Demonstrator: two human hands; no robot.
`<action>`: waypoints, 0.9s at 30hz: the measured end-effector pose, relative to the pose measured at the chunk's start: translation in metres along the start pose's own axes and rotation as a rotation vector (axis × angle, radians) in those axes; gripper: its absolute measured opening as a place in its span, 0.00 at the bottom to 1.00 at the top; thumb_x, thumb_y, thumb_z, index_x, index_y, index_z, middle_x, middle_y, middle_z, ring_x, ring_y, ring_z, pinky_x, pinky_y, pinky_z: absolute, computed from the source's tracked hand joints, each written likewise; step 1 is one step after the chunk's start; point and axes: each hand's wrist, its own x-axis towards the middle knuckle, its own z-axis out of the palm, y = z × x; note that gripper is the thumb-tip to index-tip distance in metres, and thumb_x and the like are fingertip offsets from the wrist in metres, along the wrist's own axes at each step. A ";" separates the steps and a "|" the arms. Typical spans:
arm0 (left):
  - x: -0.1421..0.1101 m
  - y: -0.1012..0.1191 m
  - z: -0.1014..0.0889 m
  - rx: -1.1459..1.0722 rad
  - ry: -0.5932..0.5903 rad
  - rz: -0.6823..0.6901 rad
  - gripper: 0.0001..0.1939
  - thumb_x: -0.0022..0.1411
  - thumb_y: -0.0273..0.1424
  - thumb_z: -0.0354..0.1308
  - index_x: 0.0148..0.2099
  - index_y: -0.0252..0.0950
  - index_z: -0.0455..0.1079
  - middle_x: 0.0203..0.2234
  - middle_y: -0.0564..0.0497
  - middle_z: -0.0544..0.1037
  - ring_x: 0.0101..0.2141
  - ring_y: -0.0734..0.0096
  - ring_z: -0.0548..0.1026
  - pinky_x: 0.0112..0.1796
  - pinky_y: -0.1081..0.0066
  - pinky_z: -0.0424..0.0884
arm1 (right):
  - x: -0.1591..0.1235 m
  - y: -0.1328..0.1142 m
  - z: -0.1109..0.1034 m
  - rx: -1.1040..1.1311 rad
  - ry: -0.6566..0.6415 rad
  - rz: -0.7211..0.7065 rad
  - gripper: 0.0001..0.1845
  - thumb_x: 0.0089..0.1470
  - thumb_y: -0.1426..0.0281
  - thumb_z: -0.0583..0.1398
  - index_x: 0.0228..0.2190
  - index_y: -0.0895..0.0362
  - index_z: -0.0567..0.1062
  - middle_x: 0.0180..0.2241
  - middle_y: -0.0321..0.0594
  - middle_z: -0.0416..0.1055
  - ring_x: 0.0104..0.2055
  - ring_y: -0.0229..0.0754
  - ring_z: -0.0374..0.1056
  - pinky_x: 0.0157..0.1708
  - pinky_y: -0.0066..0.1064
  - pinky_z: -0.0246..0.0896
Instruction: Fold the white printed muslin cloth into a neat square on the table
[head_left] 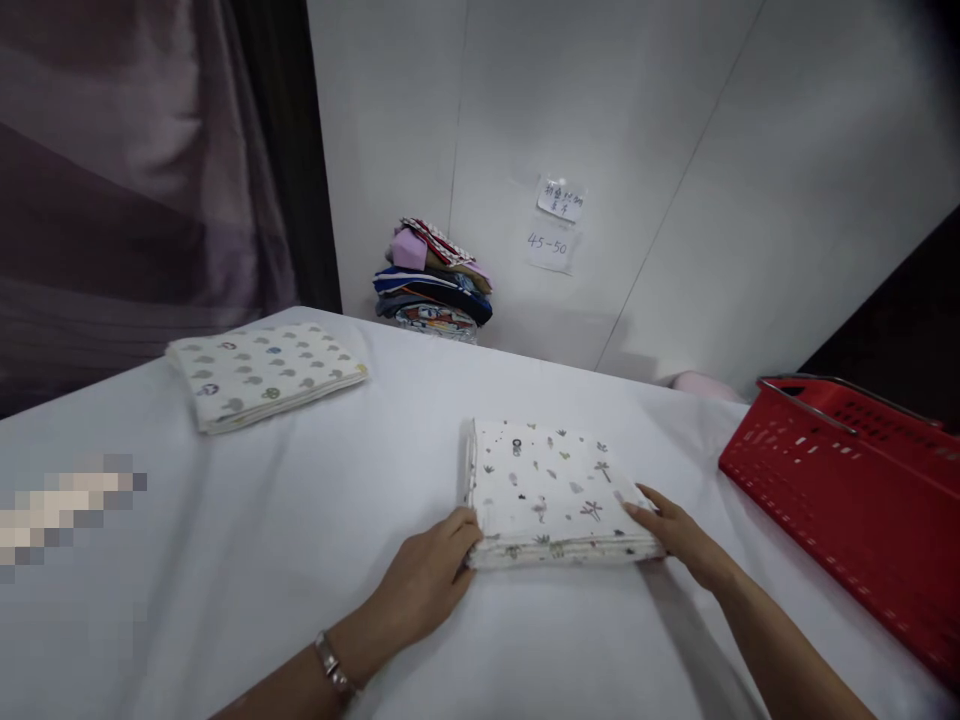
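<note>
A folded white cloth (551,485) with small printed plants and animals lies on the white table in front of me. It is folded into a thick, layered rectangle. My left hand (435,560) is closed on its near left corner, with the fingertips partly hidden behind the edge. At the right side, my right hand (679,530) grips the near right edge, thumb on top and other fingers at the side and below. A second folded cloth (262,375), white with grey and coloured mushroom-like prints, rests at the far left, apart from both hands.
The white table (315,520) reaches back towards a pale wall. A red basket (847,500) with metal handles stands at the right. Behind the table's far edge is a stack of folded fabrics (435,280). Paper notes (553,245) hang on the wall; a curtain (135,160) is at left.
</note>
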 end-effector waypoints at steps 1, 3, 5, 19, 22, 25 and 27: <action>0.000 0.000 -0.002 -0.006 -0.006 0.009 0.16 0.53 0.22 0.48 0.45 0.42 0.63 0.48 0.53 0.66 0.39 0.70 0.70 0.36 0.71 0.65 | -0.008 0.004 0.000 -0.007 0.000 0.024 0.44 0.47 0.51 0.60 0.60 0.58 0.53 0.46 0.50 0.70 0.43 0.48 0.69 0.37 0.33 0.65; -0.001 0.000 -0.006 -0.020 -0.014 0.023 0.16 0.53 0.22 0.48 0.44 0.41 0.64 0.47 0.53 0.66 0.39 0.70 0.70 0.35 0.72 0.65 | -0.019 0.012 0.002 -0.035 0.015 0.067 0.46 0.47 0.50 0.59 0.60 0.57 0.52 0.45 0.51 0.70 0.43 0.50 0.69 0.35 0.33 0.65; -0.001 0.001 -0.008 -0.037 -0.011 0.029 0.13 0.53 0.25 0.50 0.43 0.41 0.64 0.46 0.53 0.66 0.37 0.70 0.70 0.34 0.72 0.65 | -0.024 0.019 0.004 -0.076 0.066 0.082 0.45 0.46 0.50 0.60 0.60 0.56 0.53 0.45 0.52 0.70 0.45 0.52 0.68 0.35 0.34 0.65; 0.010 -0.002 0.001 -0.369 0.139 -0.045 0.13 0.62 0.35 0.47 0.27 0.36 0.65 0.32 0.53 0.67 0.28 0.76 0.66 0.30 0.74 0.62 | -0.017 0.033 0.011 -0.085 0.145 -0.039 0.42 0.46 0.49 0.58 0.58 0.55 0.58 0.44 0.47 0.69 0.47 0.49 0.66 0.46 0.37 0.59; 0.012 -0.002 0.006 -0.431 0.198 -0.077 0.10 0.58 0.33 0.50 0.26 0.36 0.65 0.31 0.52 0.67 0.29 0.75 0.67 0.29 0.74 0.63 | -0.020 0.031 0.010 -0.019 0.100 -0.022 0.43 0.46 0.48 0.58 0.59 0.55 0.56 0.38 0.45 0.72 0.37 0.47 0.70 0.36 0.34 0.63; 0.014 -0.002 0.009 -0.439 0.245 -0.189 0.06 0.55 0.34 0.53 0.29 0.36 0.65 0.30 0.53 0.68 0.27 0.75 0.67 0.29 0.73 0.63 | -0.022 0.031 0.008 0.006 0.079 -0.039 0.42 0.47 0.48 0.58 0.59 0.54 0.56 0.33 0.43 0.72 0.31 0.45 0.69 0.28 0.32 0.63; 0.018 -0.003 0.008 -0.423 0.242 -0.330 0.08 0.53 0.35 0.54 0.34 0.37 0.65 0.26 0.55 0.68 0.25 0.74 0.67 0.28 0.73 0.63 | -0.023 0.033 0.007 0.029 0.056 -0.045 0.43 0.47 0.47 0.57 0.59 0.54 0.55 0.30 0.41 0.70 0.28 0.42 0.68 0.23 0.30 0.60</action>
